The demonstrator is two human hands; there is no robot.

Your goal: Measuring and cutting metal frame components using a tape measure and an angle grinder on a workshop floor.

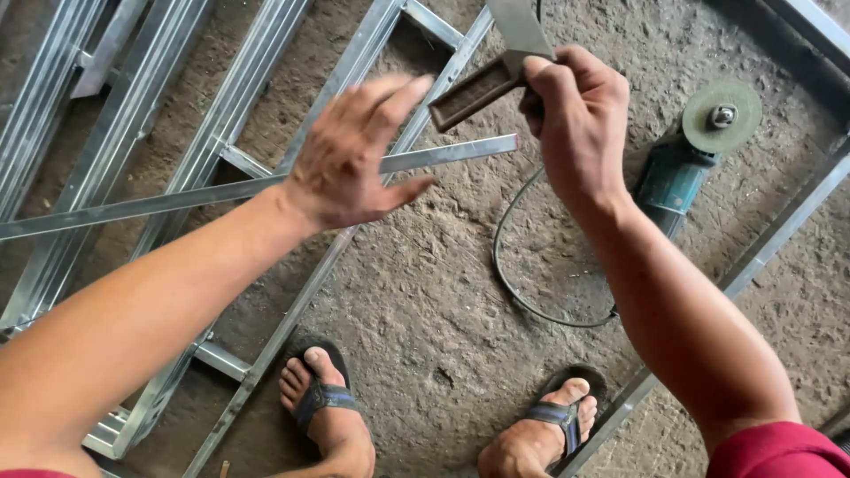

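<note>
Galvanised steel shows everywhere: one thin silver metal strip (221, 193) runs level across the view, held up off the floor in the left hand (354, 159), whose thumb and fingers spread loosely around it. The right hand (571, 115) is closed on one try square with a dark rectangular stock and a bright steel blade (487, 75), its stock end just above the free end of the strip, close to the left fingertips.

Two feet in dark flip-flops (323, 398) stand on the rough grey concrete floor (425, 292). One teal angle grinder with a round greenish disc (686, 155) lies to the right, its black cable (513, 283) looping across bare floor towards the feet. One ladder-like frame of silver metal channels (230, 115) lies flat on the left, running up from the left foot. One more silver rail (761, 248) slants past the right foot. Between frame and rail the floor is open.
</note>
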